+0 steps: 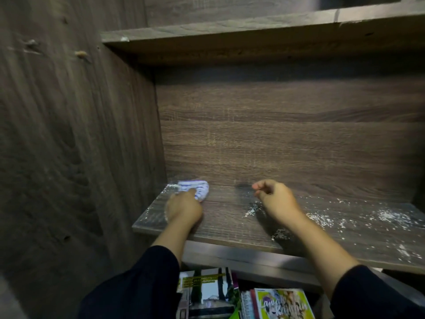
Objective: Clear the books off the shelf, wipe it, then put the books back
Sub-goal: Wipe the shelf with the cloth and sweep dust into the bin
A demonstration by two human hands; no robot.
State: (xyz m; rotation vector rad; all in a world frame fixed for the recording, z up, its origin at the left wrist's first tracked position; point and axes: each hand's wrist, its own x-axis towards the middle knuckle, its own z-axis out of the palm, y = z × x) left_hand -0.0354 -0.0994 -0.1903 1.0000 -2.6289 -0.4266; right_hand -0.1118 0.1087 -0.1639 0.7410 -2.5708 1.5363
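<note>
Two hands are over the dark wooden shelf [230, 217] in the head view, both coming out of dark sleeves. The left hand [184, 207] is in the back left corner of the shelf board, and its fingers are curled around a white cloth with blue stripes [196, 187], which it presses on the wood close to the side wall. The right hand [274, 199] is near the middle of the board, a little apart from the cloth; its fingers are loosely curled and the thumb lies near the fingertips, but it holds nothing that I can see. The picture is a little blurred there.

White dust or powder [322, 219] lies on the board, mostly to the right of the right hand, and also a few specks near the cloth. No books stand on this shelf. Below its front edge, at the bottom of the picture, some books [207, 293] lie flat, one with a green and white cover [284, 303] beside the others
</note>
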